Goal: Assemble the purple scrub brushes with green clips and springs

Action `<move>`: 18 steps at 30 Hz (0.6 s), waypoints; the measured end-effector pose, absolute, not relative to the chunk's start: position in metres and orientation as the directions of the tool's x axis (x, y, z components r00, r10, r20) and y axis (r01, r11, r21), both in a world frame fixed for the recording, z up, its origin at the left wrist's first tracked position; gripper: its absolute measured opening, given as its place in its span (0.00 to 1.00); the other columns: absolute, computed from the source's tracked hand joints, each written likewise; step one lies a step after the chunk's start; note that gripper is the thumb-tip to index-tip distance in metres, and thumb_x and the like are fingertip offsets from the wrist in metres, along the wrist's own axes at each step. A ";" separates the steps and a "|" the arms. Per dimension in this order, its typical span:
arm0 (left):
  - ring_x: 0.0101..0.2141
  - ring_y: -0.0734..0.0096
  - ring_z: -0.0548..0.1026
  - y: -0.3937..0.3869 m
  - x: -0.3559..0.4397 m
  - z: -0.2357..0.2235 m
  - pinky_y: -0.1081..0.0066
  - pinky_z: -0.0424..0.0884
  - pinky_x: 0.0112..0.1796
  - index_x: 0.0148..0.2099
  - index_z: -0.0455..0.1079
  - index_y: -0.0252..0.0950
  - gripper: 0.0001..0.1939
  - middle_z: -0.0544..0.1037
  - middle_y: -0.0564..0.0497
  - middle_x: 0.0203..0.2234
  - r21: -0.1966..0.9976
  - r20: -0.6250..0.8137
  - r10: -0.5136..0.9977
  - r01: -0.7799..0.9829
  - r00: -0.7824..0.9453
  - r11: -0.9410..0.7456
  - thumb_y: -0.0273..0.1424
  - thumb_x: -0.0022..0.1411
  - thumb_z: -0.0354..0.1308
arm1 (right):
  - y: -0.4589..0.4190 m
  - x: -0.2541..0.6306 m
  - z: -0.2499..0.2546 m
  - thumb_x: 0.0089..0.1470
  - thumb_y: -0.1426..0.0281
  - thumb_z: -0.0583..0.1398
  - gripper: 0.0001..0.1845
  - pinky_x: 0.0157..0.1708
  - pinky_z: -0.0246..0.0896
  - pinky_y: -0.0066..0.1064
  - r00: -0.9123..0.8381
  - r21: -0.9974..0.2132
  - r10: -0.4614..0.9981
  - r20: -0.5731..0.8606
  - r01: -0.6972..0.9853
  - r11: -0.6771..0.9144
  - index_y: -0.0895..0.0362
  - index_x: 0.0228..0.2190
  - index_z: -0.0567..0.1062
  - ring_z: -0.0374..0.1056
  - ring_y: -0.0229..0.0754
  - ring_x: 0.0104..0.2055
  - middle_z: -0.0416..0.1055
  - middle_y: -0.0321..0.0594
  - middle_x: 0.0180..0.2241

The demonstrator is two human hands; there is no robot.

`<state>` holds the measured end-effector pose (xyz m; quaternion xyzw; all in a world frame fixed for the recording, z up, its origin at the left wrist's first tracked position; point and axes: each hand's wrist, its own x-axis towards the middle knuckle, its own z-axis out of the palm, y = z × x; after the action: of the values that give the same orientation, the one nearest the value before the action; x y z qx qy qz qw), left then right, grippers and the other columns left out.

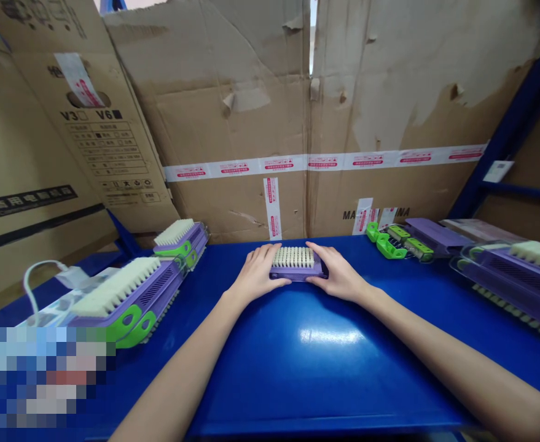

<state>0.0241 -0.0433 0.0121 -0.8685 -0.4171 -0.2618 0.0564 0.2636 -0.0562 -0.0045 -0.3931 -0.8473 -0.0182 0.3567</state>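
A purple brush (293, 272) with rows of cream bristles facing up is near the back of the blue tabletop (292, 368). My left hand (255, 271) grips its left end, thumb along the near side and fingers over the far side. At the other end, my right hand (336, 272) holds it the same way. Both hands hide the brush's ends, and its underside is out of sight. Whether it rests on the table or hovers just above, I cannot tell.
Paired purple brushes with green ends (126, 301) lie at the left, near a white plug and cable (74, 276). More brushes (504, 276) are at the right, beside loose green clips (389, 247) and a purple shell (433, 236). Cardboard (233, 123) walls the back.
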 end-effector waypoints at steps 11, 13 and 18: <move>0.47 0.55 0.72 -0.045 0.026 0.016 0.54 0.64 0.50 0.54 0.59 0.34 0.28 0.73 0.41 0.45 -0.074 0.705 0.446 0.682 0.552 -0.728 0.33 0.51 0.60 | -0.071 0.251 0.008 0.52 0.69 0.61 0.46 0.53 0.60 0.52 -0.525 0.134 0.261 0.810 0.599 0.789 0.48 0.64 0.40 0.51 0.56 0.61 0.47 0.54 0.61; 0.46 0.56 0.72 -0.044 0.026 0.015 0.57 0.68 0.47 0.53 0.59 0.34 0.27 0.73 0.40 0.45 -0.049 0.745 0.418 0.667 0.520 -0.744 0.33 0.51 0.60 | -0.069 0.255 0.007 0.50 0.66 0.62 0.49 0.53 0.60 0.53 -0.472 0.089 0.283 0.835 0.623 0.777 0.49 0.64 0.39 0.51 0.57 0.61 0.47 0.55 0.61; 0.50 0.59 0.71 -0.043 0.025 0.012 0.61 0.70 0.49 0.58 0.54 0.35 0.34 0.70 0.40 0.51 0.052 0.793 0.404 0.610 0.456 -0.791 0.32 0.52 0.62 | -0.069 0.256 0.008 0.49 0.63 0.64 0.51 0.52 0.60 0.54 -0.446 0.085 0.260 0.857 0.619 0.781 0.49 0.64 0.39 0.52 0.57 0.61 0.48 0.54 0.60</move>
<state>0.0249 -0.0428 0.0121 -0.8446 -0.3000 -0.4266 0.1207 0.2564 -0.0695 0.0079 -0.2658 -0.8269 -0.1975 0.4545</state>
